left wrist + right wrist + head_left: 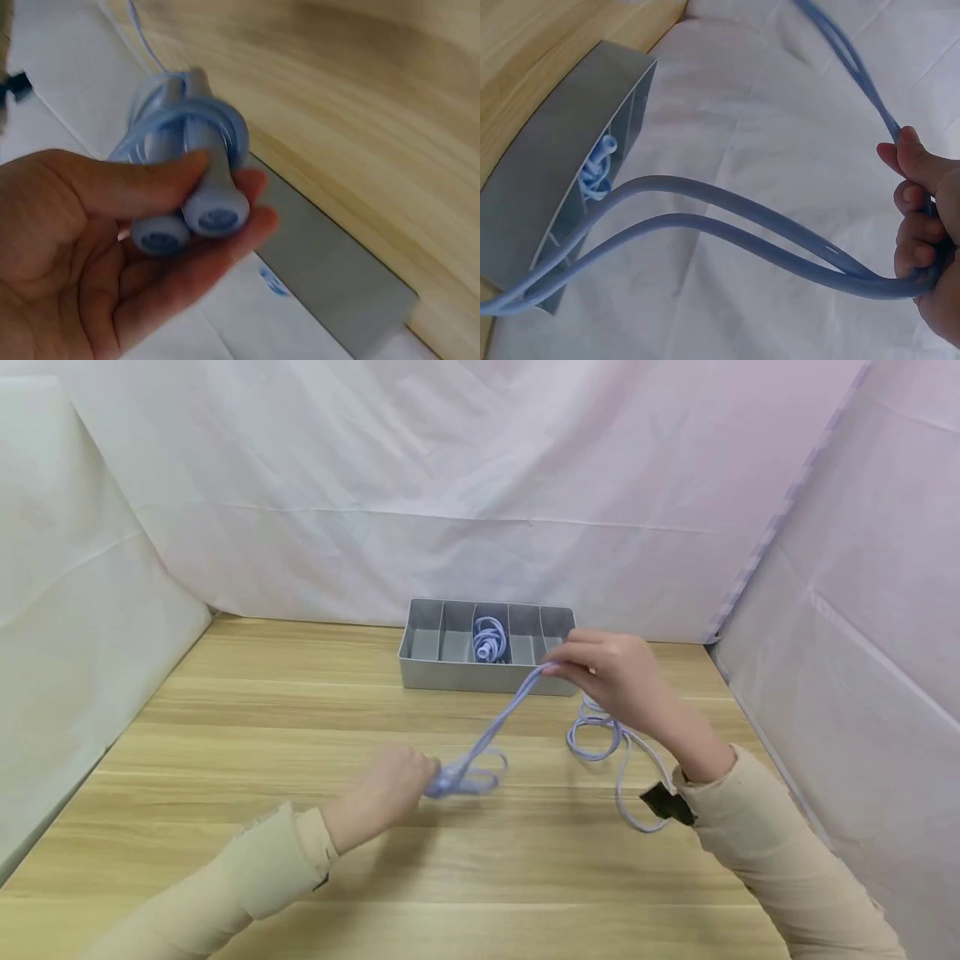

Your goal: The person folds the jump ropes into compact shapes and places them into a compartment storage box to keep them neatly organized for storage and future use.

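A blue jump rope runs doubled between the two hands. My left hand grips its two handles side by side between thumb and fingers, and loops of rope wrap round them. Further up, my right hand holds the doubled rope with its fingers curled round it, in front of the tray's right end. From the right hand the rest of the rope hangs in loose loops at the right.
A grey tray divided into several compartments stands at the back of the wooden table. Its middle compartment holds another coiled blue jump rope. White cloth closes off the back and both sides.
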Action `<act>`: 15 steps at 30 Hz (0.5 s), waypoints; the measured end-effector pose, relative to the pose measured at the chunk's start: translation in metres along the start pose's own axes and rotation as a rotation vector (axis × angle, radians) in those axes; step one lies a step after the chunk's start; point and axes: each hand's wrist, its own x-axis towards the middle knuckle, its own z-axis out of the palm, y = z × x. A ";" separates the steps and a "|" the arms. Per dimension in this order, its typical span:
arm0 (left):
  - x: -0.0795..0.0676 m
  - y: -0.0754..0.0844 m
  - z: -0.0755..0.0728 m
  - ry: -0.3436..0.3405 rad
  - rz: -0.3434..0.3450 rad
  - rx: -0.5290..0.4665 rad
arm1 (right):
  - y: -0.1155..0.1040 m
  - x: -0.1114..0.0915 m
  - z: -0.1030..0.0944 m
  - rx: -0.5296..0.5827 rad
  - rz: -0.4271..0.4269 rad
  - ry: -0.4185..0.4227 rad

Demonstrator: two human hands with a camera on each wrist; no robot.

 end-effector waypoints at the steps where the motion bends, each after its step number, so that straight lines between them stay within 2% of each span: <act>1: -0.001 0.006 -0.001 -0.017 0.062 -0.023 | 0.005 0.000 0.001 0.007 0.025 -0.013; 4: -0.004 0.020 -0.004 -0.044 0.218 -0.104 | 0.016 -0.001 0.007 0.056 0.104 -0.049; 6: -0.007 0.025 -0.006 -0.036 0.285 -0.148 | 0.024 -0.002 0.013 0.097 0.156 -0.060; 11: -0.010 0.028 -0.007 0.116 0.380 -0.254 | 0.043 -0.008 0.032 0.220 0.315 -0.060; 15: -0.009 0.027 -0.002 0.231 0.406 -0.331 | 0.055 -0.019 0.051 0.259 0.452 -0.084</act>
